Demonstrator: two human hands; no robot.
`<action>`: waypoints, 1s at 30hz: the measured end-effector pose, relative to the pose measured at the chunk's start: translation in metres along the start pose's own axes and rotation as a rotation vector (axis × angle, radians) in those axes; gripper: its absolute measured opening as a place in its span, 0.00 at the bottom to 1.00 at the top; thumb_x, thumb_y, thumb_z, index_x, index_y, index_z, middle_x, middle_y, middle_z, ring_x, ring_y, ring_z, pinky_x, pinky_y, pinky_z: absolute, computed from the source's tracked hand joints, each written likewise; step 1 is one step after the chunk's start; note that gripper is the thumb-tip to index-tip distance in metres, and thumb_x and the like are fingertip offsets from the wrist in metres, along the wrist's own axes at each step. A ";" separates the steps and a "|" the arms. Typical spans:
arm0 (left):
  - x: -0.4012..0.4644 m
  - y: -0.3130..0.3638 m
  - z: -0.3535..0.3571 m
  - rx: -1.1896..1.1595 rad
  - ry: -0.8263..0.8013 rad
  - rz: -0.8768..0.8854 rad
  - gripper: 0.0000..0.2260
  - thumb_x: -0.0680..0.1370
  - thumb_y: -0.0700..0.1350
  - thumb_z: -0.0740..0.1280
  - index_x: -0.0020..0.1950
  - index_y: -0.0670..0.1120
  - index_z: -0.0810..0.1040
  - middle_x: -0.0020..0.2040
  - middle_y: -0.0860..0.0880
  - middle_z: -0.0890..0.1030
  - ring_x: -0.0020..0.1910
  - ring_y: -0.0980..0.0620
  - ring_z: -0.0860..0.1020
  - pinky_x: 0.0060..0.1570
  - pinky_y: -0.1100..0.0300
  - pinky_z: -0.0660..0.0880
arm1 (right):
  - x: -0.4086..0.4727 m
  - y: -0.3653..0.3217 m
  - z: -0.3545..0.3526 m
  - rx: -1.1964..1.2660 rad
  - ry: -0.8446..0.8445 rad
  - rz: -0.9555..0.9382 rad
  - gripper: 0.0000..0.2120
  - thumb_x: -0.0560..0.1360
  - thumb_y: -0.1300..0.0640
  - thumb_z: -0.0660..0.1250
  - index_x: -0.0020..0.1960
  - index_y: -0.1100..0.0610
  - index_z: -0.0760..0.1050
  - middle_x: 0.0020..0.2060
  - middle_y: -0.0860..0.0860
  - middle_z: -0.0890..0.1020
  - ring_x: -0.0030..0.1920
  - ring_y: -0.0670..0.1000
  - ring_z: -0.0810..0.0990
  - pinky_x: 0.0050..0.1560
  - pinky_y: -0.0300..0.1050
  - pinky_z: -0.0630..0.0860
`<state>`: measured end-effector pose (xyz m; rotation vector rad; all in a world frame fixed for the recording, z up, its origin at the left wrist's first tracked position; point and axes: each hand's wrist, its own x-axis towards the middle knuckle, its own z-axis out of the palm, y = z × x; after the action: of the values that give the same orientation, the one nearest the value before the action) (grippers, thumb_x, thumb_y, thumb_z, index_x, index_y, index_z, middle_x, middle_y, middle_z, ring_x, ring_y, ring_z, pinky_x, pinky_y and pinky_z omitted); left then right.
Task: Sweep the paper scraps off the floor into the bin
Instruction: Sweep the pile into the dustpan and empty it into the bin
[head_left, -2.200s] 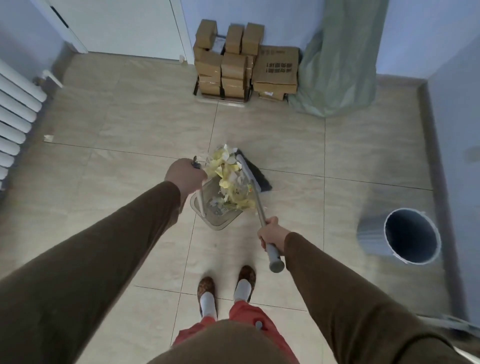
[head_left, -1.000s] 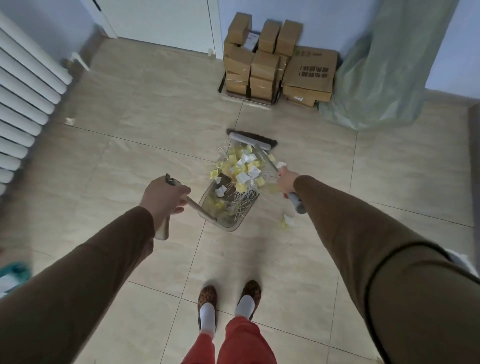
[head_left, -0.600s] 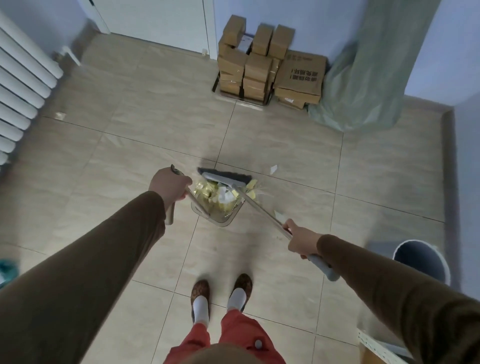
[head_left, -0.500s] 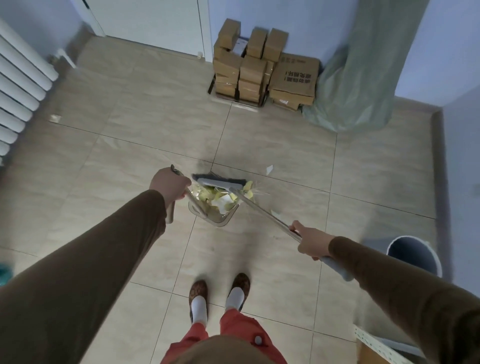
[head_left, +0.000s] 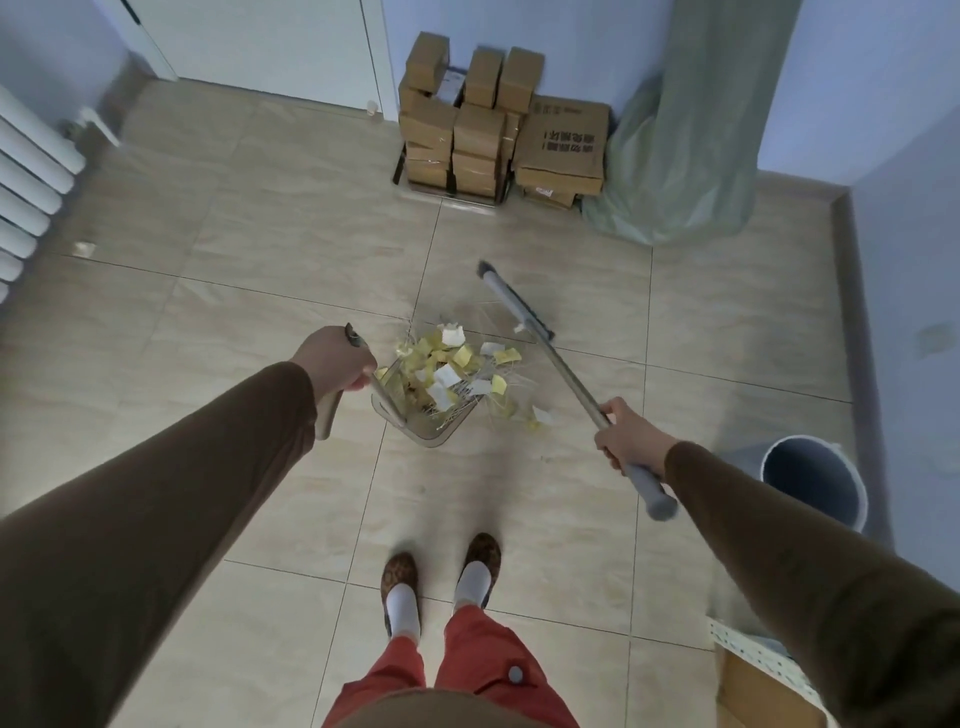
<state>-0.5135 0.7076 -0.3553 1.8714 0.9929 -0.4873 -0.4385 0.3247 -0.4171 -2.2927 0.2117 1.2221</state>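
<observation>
The yellow and white paper scraps (head_left: 451, 373) are heaped in the clear plastic dustpan (head_left: 427, 410) on the beige tiled floor (head_left: 249, 249), between the two hands, with a few loose pieces lying on the tiles just right of the pan. The left hand (head_left: 332, 361) is clenched around the dustpan's upright handle, to the left of the heap. The right hand (head_left: 626, 436) grasps the grey long-handled broom (head_left: 550, 345) near its near end, to the right and nearer. The round grey bin (head_left: 810, 480) stands well apart at the right, near the wall. Half a second ago the broom head lay across the far side of the dustpan; now it is swung off to the far right of the pan, clear of the heap.
</observation>
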 end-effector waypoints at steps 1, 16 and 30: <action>0.000 0.003 0.001 -0.003 -0.007 0.003 0.11 0.70 0.37 0.66 0.46 0.29 0.80 0.45 0.33 0.85 0.48 0.38 0.85 0.56 0.43 0.81 | 0.009 -0.010 0.012 0.024 -0.013 0.022 0.21 0.78 0.64 0.60 0.69 0.55 0.61 0.41 0.58 0.76 0.30 0.51 0.72 0.26 0.42 0.72; -0.004 0.005 0.000 -0.186 -0.082 -0.158 0.14 0.77 0.45 0.67 0.59 0.40 0.72 0.48 0.42 0.73 0.45 0.42 0.78 0.54 0.45 0.81 | -0.040 -0.019 0.108 -0.077 -0.277 0.064 0.25 0.75 0.65 0.58 0.69 0.50 0.58 0.48 0.59 0.74 0.35 0.52 0.74 0.28 0.41 0.74; -0.046 -0.056 0.008 -0.368 -0.307 -0.134 0.06 0.75 0.35 0.63 0.41 0.46 0.72 0.34 0.46 0.70 0.24 0.55 0.66 0.21 0.67 0.64 | -0.088 -0.004 0.085 0.214 -0.150 0.000 0.23 0.77 0.61 0.62 0.70 0.50 0.65 0.36 0.55 0.75 0.28 0.49 0.71 0.25 0.39 0.70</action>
<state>-0.5857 0.6944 -0.3585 1.3629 0.9316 -0.6059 -0.5499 0.3627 -0.3835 -2.0099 0.2739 1.2987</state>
